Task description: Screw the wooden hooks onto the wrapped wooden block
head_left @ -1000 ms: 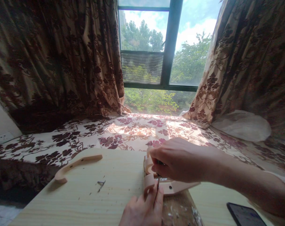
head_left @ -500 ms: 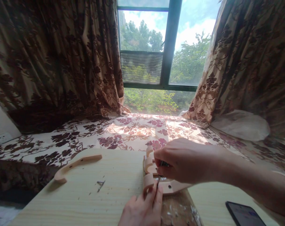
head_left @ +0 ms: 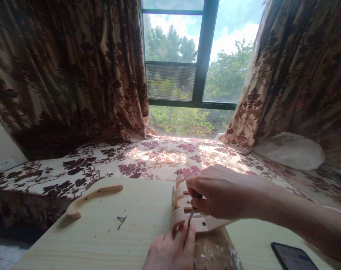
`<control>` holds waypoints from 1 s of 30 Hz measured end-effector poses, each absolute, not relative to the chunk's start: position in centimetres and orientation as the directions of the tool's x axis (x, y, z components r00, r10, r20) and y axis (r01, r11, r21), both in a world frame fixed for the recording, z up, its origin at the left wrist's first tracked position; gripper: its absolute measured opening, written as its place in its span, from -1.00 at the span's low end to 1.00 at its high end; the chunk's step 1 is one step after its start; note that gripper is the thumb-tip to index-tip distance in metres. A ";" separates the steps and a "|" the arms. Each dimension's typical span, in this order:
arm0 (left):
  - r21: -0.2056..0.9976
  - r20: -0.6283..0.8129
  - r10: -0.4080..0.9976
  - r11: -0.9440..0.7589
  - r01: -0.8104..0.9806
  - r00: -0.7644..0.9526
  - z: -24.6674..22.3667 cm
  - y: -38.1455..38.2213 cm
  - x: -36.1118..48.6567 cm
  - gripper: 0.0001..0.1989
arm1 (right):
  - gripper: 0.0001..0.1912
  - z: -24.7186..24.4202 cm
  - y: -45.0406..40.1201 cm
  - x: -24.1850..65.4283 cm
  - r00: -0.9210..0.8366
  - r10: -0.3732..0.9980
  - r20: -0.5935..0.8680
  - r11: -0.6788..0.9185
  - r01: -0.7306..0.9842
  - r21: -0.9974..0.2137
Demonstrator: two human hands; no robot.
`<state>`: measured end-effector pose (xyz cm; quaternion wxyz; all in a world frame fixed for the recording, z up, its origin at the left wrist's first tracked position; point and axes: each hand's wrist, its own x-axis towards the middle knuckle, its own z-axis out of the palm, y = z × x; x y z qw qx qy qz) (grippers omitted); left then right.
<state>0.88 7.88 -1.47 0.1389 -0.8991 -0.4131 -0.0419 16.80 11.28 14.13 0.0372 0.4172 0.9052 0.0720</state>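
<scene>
My right hand (head_left: 215, 191) is closed round the dark handle of a screwdriver (head_left: 198, 195), whose thin shaft slants down toward my left fingertips. Low in the view, my left hand (head_left: 173, 245) presses its fingers around the shaft's lower end, against a pale curved wooden piece (head_left: 178, 218). That piece lies on a worn brown board (head_left: 215, 249). More curved wooden pieces (head_left: 183, 201) sit just beyond it, partly behind my right hand. A flat wooden arm with a dark hole (head_left: 203, 224) reaches to the right. The shaft's tip is hidden by my left fingers.
A loose curved wooden piece (head_left: 94, 194) lies at the left of the light wooden table (head_left: 103, 240). Several small screws (head_left: 121, 221) lie nearer the middle. A phone (head_left: 294, 257) is at the lower right. Patterned cloth (head_left: 159, 153) covers the ledge beyond.
The view has shifted very slightly. My right hand has turned a little around the screwdriver handle; my left hand stays at the same place on the wooden piece.
</scene>
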 end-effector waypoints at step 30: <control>-0.237 0.192 0.727 -0.618 0.750 0.659 -1.6 7.9 0.8 -0.52 | -0.84 13.7 11.9 16.6 -0.696 0.718 0.011 0.692 0.715 0.098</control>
